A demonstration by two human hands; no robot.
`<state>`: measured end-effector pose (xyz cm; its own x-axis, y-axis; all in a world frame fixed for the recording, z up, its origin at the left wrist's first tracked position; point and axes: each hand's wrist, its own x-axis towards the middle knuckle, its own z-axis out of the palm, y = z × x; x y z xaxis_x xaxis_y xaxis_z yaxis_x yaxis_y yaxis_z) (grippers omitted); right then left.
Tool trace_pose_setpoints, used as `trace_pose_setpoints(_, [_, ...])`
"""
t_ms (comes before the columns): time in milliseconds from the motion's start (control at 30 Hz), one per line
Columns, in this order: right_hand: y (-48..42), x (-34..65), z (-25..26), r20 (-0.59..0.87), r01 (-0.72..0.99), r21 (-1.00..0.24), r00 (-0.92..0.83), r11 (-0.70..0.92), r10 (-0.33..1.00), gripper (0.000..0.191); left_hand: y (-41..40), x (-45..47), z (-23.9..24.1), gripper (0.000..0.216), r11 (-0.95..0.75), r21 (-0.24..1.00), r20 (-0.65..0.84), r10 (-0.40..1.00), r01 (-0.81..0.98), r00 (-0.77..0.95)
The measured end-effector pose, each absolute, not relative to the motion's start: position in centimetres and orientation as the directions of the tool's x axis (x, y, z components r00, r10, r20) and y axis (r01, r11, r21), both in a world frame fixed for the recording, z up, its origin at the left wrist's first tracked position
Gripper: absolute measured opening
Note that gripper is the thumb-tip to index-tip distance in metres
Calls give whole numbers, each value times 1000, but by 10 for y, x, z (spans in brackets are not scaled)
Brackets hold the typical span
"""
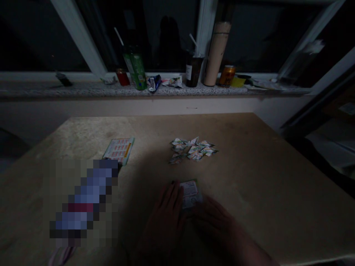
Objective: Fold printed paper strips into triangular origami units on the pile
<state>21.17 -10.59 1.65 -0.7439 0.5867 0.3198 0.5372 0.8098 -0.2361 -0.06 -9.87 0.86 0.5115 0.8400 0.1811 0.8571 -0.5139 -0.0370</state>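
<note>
Both my hands rest on a beige table point(249, 166) near its front edge, in dim light. My left hand point(166, 210) lies with its fingers stretched flat over the left side of a small printed paper piece point(190, 192). My right hand point(215, 218) presses its fingers on the lower right corner of the same piece. Farther back on the table sits a pile of several small folded paper pieces point(192, 149). A printed paper sheet point(119, 149) lies to the left.
A blurred-out patch point(83, 201) covers part of the table's left. The stone window sill point(41, 88) behind holds a green bottle point(135, 68), a dark bottle point(193, 70), a tall beige tube point(217, 51), a red jar point(122, 77), an orange can point(227, 75) and wrappers.
</note>
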Motion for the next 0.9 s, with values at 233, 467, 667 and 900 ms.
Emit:
trace_pose_setpoints(233, [-71,218,37,100,541,-356,-789,762,606,54,-83,-10,32,73,-684,57,71,729,727,681])
trace_pose_setpoints(467, [-69,216,36,139,524,-319,-799,790,585,50,-77,-15,27,43,-801,-27,74,595,598,801])
trace_pose_setpoints(667, [-68,211,35,202,533,-248,-788,809,581,38,-77,-22,21,32,-797,3,121,600,604,791])
trace_pose_setpoints(900, [-60,206,46,225,520,-288,-779,804,585,28,-68,-21,26,30,-777,117,177,630,619,757])
